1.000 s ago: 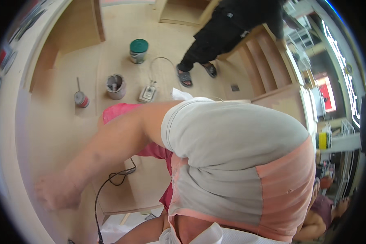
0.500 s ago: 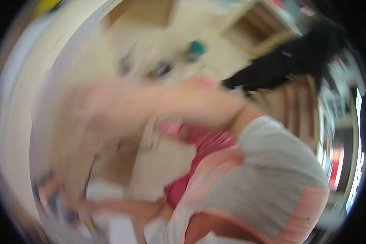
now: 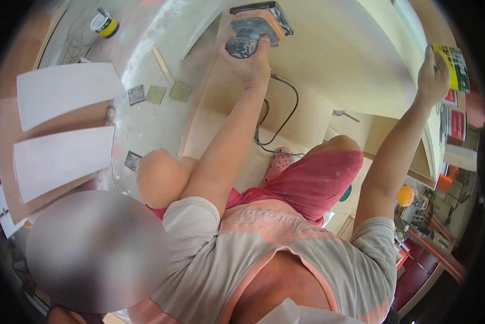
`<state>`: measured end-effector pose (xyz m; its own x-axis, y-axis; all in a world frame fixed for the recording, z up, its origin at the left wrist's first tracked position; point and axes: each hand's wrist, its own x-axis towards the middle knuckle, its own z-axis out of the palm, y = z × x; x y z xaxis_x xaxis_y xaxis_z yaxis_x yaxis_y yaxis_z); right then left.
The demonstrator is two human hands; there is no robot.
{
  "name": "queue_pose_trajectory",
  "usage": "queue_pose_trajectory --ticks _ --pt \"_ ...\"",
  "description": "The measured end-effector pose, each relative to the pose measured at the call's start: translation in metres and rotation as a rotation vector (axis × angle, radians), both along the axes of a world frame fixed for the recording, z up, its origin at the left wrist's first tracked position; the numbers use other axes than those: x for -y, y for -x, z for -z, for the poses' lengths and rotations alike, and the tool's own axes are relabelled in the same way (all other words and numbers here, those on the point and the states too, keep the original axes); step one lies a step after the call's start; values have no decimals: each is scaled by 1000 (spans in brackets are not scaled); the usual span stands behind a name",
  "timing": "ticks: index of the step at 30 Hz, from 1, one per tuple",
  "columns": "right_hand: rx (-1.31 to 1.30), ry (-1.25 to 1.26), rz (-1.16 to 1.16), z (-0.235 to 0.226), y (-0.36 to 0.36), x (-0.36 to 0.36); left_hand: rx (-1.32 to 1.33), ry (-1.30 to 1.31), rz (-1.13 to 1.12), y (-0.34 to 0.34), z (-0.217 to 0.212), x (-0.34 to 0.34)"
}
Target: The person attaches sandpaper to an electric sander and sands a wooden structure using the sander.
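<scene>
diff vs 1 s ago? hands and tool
The view has swung from the floor to a pale panel. The left hand, bare and low a second ago, now grips an orange sander on the panel; the right hand holds the panel's edge. Same pink shorts.

White panels [image 3: 64,92], paint tin [image 3: 104,24]

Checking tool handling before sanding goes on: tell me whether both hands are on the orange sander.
No, only the left hand grips the orange sander; the right hand rests on the white panel's edge.
</scene>
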<state>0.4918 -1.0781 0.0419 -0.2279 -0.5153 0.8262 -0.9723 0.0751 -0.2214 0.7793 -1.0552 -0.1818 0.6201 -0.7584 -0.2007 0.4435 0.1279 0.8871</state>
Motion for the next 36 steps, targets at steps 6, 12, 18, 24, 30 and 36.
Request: queue_pose_trajectory --ticks 6,12,18,24,30,36 --pt "56 -84 62 29 8 28 -325 -70 -74 -16 50 17" --pt "130 -141 48 23 0 27 -730 -207 -47 -36 156 33" --pt "157 -119 123 20 1 23 -883 -333 89 -18 143 16" --pt "397 -100 6 19 10 26 -850 -220 228 -29 154 11" --pt "402 -110 30 17 -2 25 -826 -173 195 -26 188 11" --pt "424 -110 -8 17 4 23 -960 -233 291 -27 184 10"
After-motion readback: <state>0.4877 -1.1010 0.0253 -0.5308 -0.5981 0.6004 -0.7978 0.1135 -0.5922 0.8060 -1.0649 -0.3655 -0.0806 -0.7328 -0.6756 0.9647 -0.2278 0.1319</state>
